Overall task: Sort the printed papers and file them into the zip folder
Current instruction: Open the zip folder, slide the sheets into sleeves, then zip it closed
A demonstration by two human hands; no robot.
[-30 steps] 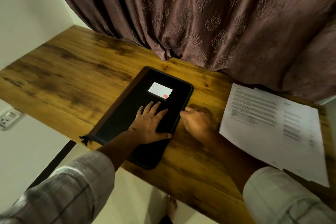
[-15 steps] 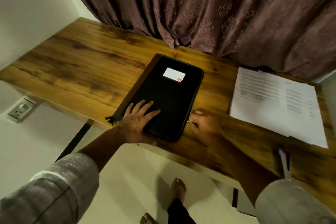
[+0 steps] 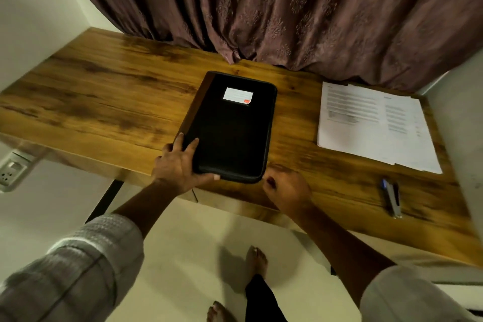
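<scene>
On the bench (image 3: 104, 102), left hand (image 3: 180, 165) grips a near corner of the zip folder (image 3: 232, 133), right hand (image 3: 287, 191) curls beside it (holding anything? can't tell): pin it flat, unzip steadily.

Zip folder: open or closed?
Closed: the zip folder lies flat on the desk, cover down, no inside showing. Whether the zip is undone, cannot tell.
</scene>
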